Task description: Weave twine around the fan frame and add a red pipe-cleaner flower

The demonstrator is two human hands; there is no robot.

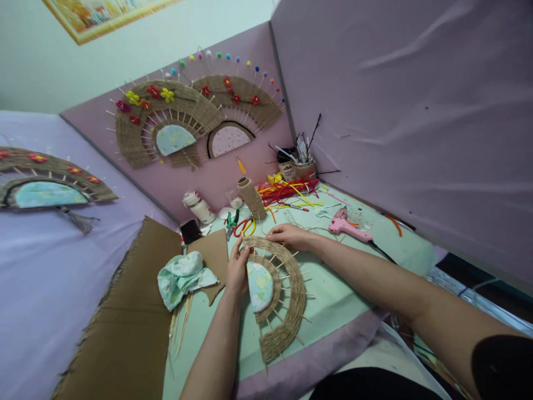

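A half-round woven fan (291, 300) of brown twine on thin sticks is tilted over the table in front of me. At its centre is a half-disc of pale green and yellow patterned cloth (260, 286). My left hand (237, 269) grips the fan's upper left end, with the thumb on the near side. At the top outer edge, my right hand (293, 238) has its fingers bent and closed on the twine band; the fingertips are partly hidden. A twine cone (252, 198) stands just beyond the hands, beside red-handled scissors (244, 226) and green-handled pliers (231, 221).
A pink glue gun (347, 226) lies to the right with its cord. Red and yellow pipe cleaners (287, 191) are heaped at the back. Crumpled cloth (183, 275), cardboard (129, 300) and loose sticks (183, 325) lie left. Finished fans (166, 119) hang on the panel.
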